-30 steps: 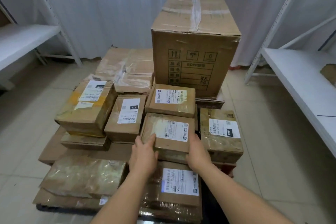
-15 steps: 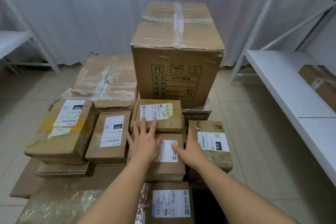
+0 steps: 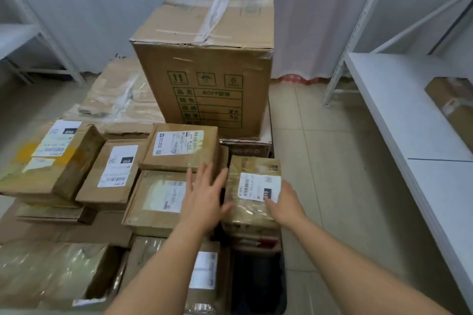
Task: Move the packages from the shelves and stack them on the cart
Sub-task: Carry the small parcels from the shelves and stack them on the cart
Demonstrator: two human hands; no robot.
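Observation:
Many brown cardboard packages are stacked on the cart in front of me, with a large taped carton (image 3: 207, 79) at the back. My left hand (image 3: 204, 195) hovers open, fingers spread, over the right edge of a flat labelled package (image 3: 158, 199) and holds nothing. My right hand (image 3: 284, 202) is open with its fingertips on the white label of a taped package (image 3: 253, 186) at the stack's right edge. A dark bit of the cart (image 3: 258, 281) shows under the stack. One more brown package (image 3: 453, 102) lies on the right shelf.
A white metal shelf (image 3: 409, 120) runs along the right, close to the cart. Another white shelf (image 3: 18, 36) stands at the far left. White curtains hang behind the stack. A strip of beige tiled floor (image 3: 320, 174) lies between cart and right shelf.
Both hands have let go of the flat labelled package, which now rests on the stack, and have moved right. The view has turned right, bringing the shelf package into view.

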